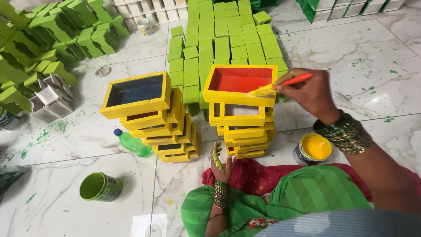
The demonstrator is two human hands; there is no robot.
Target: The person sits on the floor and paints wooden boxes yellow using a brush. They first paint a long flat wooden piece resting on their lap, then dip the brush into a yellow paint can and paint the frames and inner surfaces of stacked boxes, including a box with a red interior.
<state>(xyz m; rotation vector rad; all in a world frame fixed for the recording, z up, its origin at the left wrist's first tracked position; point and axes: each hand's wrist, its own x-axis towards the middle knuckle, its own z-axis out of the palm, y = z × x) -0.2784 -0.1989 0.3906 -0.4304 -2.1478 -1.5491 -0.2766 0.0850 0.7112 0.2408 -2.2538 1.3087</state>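
My right hand (312, 93) grips a paintbrush (283, 85) with an orange handle. Its yellow-loaded bristles touch the right rim of a yellow box with a red inside (237, 97). That box tops a stack of yellow open boxes (245, 134). My left hand (219, 163), fingers smeared with green and yellow paint, lies flat by the foot of this stack and holds nothing. A second, leaning stack of yellow boxes (169, 131) stands to the left, topped by a yellow box with a dark blue inside (136, 104).
An open tin of yellow paint (312, 149) sits on the marble floor near my right wrist. A green plastic bottle (133, 144) lies beside the left stack, and a green tin (100, 186) stands nearer. Rows of green blocks (228, 39), a green pile (44, 39) and unpainted boxes (48, 97) lie beyond.
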